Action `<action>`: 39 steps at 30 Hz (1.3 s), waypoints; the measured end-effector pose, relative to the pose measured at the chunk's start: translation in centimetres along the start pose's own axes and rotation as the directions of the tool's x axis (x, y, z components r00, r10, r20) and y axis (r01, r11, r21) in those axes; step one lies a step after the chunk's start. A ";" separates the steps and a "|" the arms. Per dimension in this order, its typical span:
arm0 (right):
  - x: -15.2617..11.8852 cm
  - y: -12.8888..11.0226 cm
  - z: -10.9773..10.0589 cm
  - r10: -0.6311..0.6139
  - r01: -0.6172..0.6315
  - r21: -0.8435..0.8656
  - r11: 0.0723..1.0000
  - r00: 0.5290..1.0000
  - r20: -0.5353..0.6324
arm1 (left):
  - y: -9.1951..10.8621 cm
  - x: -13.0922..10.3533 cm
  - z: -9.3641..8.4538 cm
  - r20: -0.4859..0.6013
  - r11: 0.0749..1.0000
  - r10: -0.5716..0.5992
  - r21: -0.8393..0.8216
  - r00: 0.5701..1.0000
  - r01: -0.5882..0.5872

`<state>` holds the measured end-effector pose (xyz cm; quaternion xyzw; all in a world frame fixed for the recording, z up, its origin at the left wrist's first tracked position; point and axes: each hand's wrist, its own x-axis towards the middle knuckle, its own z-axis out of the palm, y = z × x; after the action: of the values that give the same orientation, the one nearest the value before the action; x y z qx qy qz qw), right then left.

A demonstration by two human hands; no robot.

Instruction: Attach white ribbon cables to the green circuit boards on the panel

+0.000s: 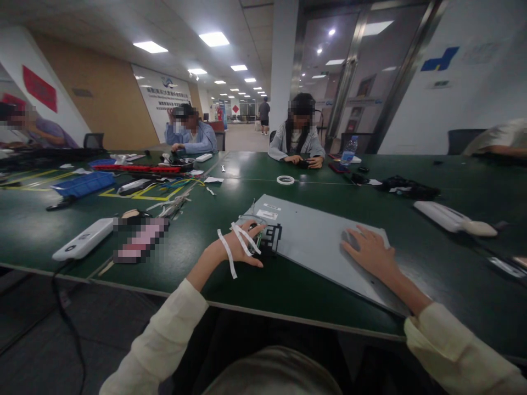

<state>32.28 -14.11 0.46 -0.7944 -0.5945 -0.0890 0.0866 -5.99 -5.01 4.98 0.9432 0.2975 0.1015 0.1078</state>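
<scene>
My left hand (241, 241) is at the left end of a flat grey panel (313, 230), which lies slantwise on the table. Its fingers and thumb go around a small green circuit board (258, 240) with a black plastic frame (272, 238) on its right side. Part of the board is hidden by the fingers. Strips of white tape (228, 255) hang across the back of this hand and its wrist. On the panel's right part, my right hand (373, 253) lies flat, fingers stretched out. A darker grey patch shows beside its fingertips; I cannot tell what it is.
Beyond the panel lies a white tape roll (285, 179). To the left are a white power bank (84, 240), a blurred pink object (142, 240), loose wires and a blue tray (82, 185). Another white device (438, 215) lies right. Co-workers sit across the green table (230, 203).
</scene>
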 end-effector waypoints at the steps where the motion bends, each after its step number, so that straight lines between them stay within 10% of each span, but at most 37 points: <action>1: 0.1 -0.1 0.0 -0.008 0.008 0.003 1.000 1.000 -0.002 | 0.1 0.3 -0.3 -0.008 1.000 0.009 0.002 1.000 -0.009; 16: 0.9 -2.7 0.6 -0.186 0.184 0.050 0.982 0.982 0.033 | 3.6 6.5 1.1 0.065 0.996 -0.021 0.090 0.998 0.015; 39: 4.3 -5.0 1.5 -0.243 0.241 0.116 0.964 0.970 0.006 | 2.5 4.4 2.8 -0.030 0.987 -0.153 -0.063 0.988 0.151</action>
<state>28.68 -8.39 0.21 -0.7103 -0.6922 -0.0568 0.1145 -0.46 -4.84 3.55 0.9121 0.3671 0.1185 0.1387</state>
